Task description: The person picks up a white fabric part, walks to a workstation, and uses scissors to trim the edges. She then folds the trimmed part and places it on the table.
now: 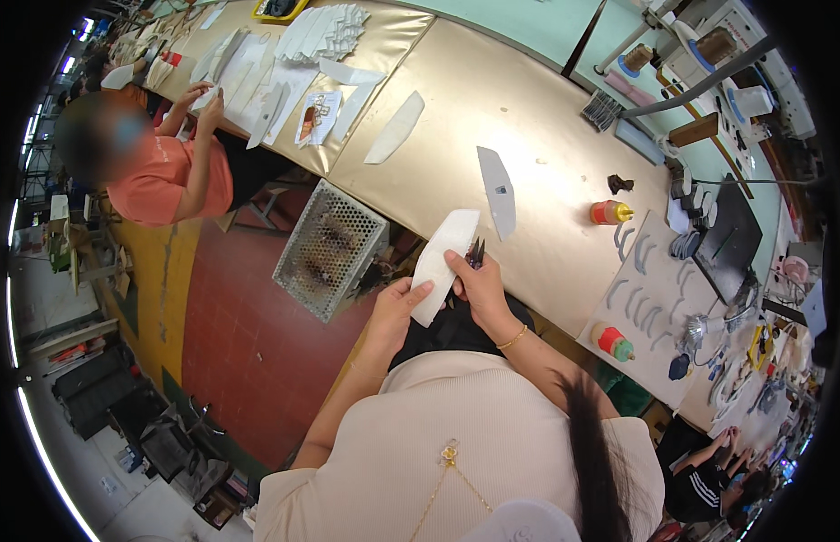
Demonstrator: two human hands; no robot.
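Observation:
A white, curved, flat panel (445,248), like a cut piece of fabric or leather, is held up in front of me at the table's near edge. My left hand (395,312) pinches its lower end between thumb and fingers. Closed on its right edge is my right hand (480,287), thumb lying on the panel's face. Small dark thread snips (476,253) stick up from this same right hand, their handles mostly hidden by its fingers. Beyond the panel, a grey panel (498,191) with a small dark mark and another white panel (397,128) lie on the gold-coloured tabletop (542,244).
Below the table edge at left stands a perforated metal bin (331,248). A co-worker in an orange shirt (172,181) handles pieces near stacked white panels (322,34). Right are two red bottles (608,213), curved grey strips (643,253), a black board (729,239) and thread spools (637,59).

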